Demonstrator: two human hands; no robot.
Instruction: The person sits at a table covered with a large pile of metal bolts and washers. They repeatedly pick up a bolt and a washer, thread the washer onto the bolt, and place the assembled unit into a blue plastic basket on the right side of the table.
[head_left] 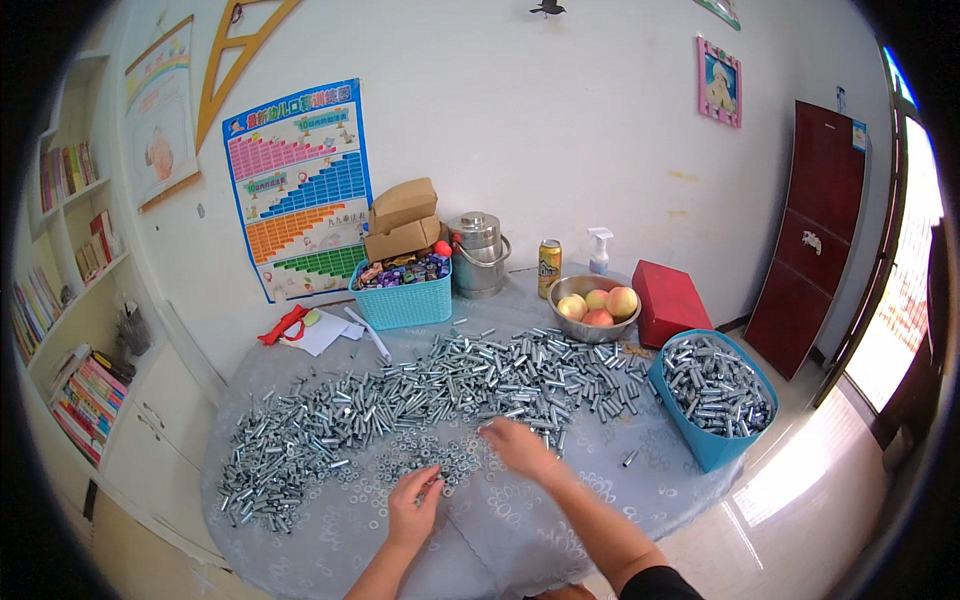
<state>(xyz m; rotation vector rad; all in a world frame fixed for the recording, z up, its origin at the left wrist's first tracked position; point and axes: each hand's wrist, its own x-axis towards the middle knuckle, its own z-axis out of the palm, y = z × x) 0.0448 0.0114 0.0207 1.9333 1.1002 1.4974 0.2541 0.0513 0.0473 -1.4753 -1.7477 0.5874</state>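
A long heap of silvery metal bolts with sleeves [400, 385] curves across the table. At its near side lies a spread of small metal nuts or washers [425, 455]. My left hand [410, 507] is at the near edge of these rings, thumb and fingers drawn together at the tips. Whatever is between them is too small to make out. Farther right, my right hand [517, 448] reaches over the edge of the bolt heap with its fingers closed in a pinch. A small bright piece shows at its fingertips, but its kind is unclear.
A blue tub full of bolts [712, 455] stands at the table's right edge. Behind the heap are a turquoise basket [402, 308], a steel canister [480, 275], a can [549, 268], a spray bottle [599, 252], a fruit bowl [590, 330] and a red box [668, 303].
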